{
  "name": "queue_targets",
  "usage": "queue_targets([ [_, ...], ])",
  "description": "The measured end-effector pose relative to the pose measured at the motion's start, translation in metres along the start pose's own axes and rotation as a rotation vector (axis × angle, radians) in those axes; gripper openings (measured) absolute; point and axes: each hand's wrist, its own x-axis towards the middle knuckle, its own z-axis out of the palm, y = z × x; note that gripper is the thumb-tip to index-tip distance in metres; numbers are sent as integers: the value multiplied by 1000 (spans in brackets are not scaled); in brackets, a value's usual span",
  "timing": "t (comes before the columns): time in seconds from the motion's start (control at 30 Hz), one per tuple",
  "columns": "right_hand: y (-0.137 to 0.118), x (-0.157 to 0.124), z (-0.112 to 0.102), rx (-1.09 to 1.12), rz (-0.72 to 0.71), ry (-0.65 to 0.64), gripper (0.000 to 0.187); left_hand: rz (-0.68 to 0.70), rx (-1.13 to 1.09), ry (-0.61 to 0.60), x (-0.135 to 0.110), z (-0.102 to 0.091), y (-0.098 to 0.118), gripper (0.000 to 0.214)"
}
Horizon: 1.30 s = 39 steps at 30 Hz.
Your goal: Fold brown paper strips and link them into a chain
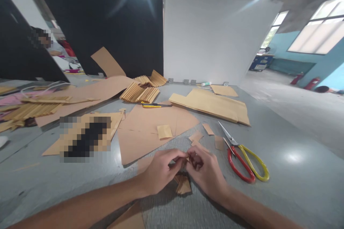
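Observation:
Fingertips of my left hand (162, 168) and my right hand (205, 170) meet in a pinch over the grey table. Between them is a small piece of brown kraft paper, mostly covered by the fingers. Just below the pinch shows a folded, layered piece of brown paper (184, 185); whether it joins the pinched piece I cannot tell. Several small cut paper pieces (196, 136) lie beyond my right hand. To its right rest scissors (234, 144) with one red and one yellow handle. A large brown paper sheet (139, 132) spreads out in front of my left hand.
A yellow utility knife (152, 105) lies across the sheet's far edge. Behind it are pleated paper stacks (139, 92) and a flat folded paper (212, 103). More folded strips (37, 111) sit at the left. Black (113, 25) and white (212, 35) panels border the table's back.

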Motion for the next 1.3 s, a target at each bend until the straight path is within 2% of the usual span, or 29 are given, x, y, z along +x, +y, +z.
queue_targets([
  [0.37, 1, 2, 0, 20, -7, 16, 16, -26, -19, 18, 1, 0, 2, 21],
  [0.6, 3, 2, 1, 324, 223, -23, 10, -48, -100, 7, 2, -2, 4, 37],
  [0.83, 10, 4, 5, 531, 247, 15, 9, -143, -117, 46, 7, 0, 2, 37],
  [0.93, 9, 4, 4, 536, 262, 25, 9, -169, -151, 40, 9, -1, 2, 24],
  [1.0, 7, 3, 2, 530, 259, 24, 8, -162, -145, 32, 10, -2, 3, 11],
  [1.1, 2, 2, -3, 591, 229, -28, 11, -140, -130, 42, 11, -4, 3, 18],
  [1.23, -3, 0, -9, 672, 207, -117, 26, -72, -109, 99, 10, -8, 6, 18],
  [1.3, -3, 0, -10, 693, 217, -117, 25, -24, -107, 109, 9, -10, 7, 15],
])
